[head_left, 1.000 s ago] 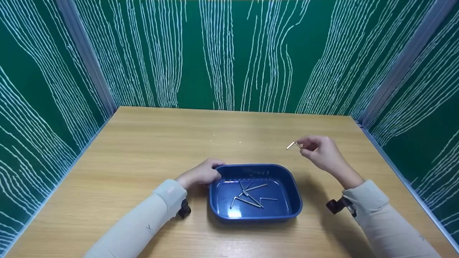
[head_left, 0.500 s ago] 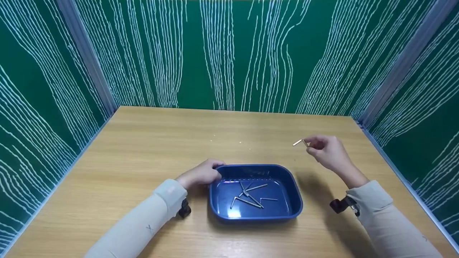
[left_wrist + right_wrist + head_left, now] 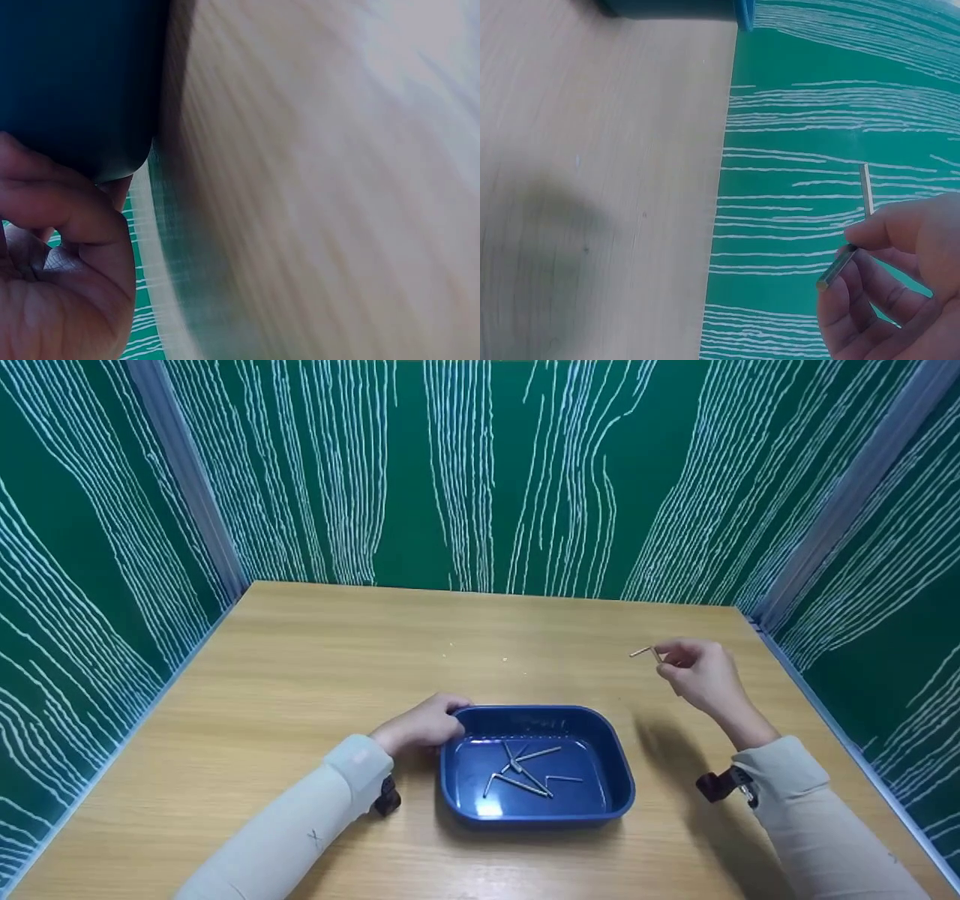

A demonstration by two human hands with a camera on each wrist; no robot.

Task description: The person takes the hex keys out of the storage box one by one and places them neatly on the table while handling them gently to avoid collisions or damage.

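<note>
A deep blue plastic tray (image 3: 537, 817) stands on the table, with several L-shaped metal hex keys (image 3: 523, 785) lying crossed on its floor. My left hand (image 3: 424, 723) grips the tray's left wall near its far corner, thumb over the rim. In the left wrist view, bent fingers (image 3: 71, 206) are against the tray's outer wall (image 3: 71, 82). Off to the right and beyond the tray, my right hand (image 3: 703, 673) is raised over the table. Between thumb and fingers it pinches one hex key (image 3: 640, 652); the right wrist view shows both its arms (image 3: 835, 270) sticking out of the grip.
The wooden table (image 3: 337, 630) carries a few tiny pale specks (image 3: 505, 659) beyond the tray. Green panels with white wavy lines (image 3: 409, 472) wall it in at the back and both sides. Dark cameras (image 3: 716, 786) hang under both wrists.
My right hand has drifted to the right, away from the tray, carrying the hex key, whose free arm now lies flatter. The left hand and the tray have stayed put.
</note>
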